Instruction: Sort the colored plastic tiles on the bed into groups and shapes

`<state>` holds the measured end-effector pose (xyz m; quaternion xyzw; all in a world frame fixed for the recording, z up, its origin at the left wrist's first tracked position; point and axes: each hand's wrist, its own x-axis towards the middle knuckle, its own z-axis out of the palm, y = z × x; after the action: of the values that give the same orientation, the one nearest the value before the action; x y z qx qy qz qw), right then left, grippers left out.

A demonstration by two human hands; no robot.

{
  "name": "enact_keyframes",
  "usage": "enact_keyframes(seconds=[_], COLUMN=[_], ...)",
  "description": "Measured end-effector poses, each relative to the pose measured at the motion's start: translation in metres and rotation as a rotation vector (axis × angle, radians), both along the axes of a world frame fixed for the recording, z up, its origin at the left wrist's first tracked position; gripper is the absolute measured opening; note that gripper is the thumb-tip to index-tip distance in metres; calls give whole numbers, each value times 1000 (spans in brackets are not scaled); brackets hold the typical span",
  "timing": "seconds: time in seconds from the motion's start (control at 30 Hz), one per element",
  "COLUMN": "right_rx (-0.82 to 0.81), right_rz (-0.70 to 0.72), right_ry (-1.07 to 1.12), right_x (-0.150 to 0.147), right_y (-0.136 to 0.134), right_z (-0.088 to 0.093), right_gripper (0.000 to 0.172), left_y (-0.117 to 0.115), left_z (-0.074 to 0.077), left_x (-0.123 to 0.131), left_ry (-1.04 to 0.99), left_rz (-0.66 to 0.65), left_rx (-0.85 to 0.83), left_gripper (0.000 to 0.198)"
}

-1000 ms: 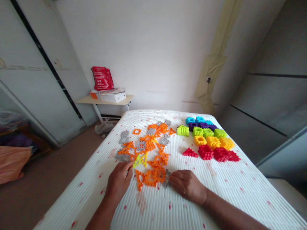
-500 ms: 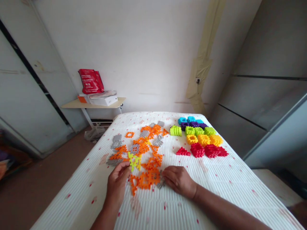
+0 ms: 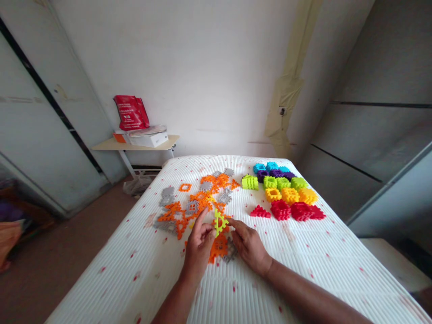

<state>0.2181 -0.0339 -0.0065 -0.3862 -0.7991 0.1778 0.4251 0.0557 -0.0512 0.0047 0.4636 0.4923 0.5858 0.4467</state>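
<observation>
My left hand [image 3: 199, 245] pinches a yellow-green triangular plastic piece [image 3: 219, 222] and holds it upright above the white bedspread [image 3: 303, 265]. My right hand [image 3: 249, 243] is beside it, its fingertips reaching toward the same piece and lying over orange and grey pieces [image 3: 222, 248]. Several loose flat orange and grey pieces [image 3: 199, 202] are spread just beyond both hands.
Stacked pieces sorted by colour stand at the right: red [image 3: 290, 210], yellow [image 3: 290, 195], green [image 3: 270, 182], purple and blue [image 3: 272, 168]. A small side table [image 3: 135, 145] with a white box and red bag [image 3: 131, 112] stands by the wall. Bare floor lies left.
My left hand has lifted the yellow-green piece off the bedspread and moved it right, toward my right hand. My right hand's fingers have shifted up toward it.
</observation>
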Motion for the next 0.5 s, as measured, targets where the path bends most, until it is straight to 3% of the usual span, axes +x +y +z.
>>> enact_keyframes(seconds=[0.27, 0.4, 0.5], right_rx=[93, 93, 97], right_rz=[-9, 8, 20], right_ry=[-103, -138, -159], right_x=[1, 2, 2], right_y=[0, -1, -2], right_z=[-7, -7, -5], right_gripper=[57, 60, 58], left_y=[-3, -6, -8], left_z=[-4, -4, -3], left_x=[1, 2, 2], left_ry=[115, 120, 125], left_rz=[-79, -47, -51], left_rx=[1, 4, 2], left_gripper=[59, 72, 70])
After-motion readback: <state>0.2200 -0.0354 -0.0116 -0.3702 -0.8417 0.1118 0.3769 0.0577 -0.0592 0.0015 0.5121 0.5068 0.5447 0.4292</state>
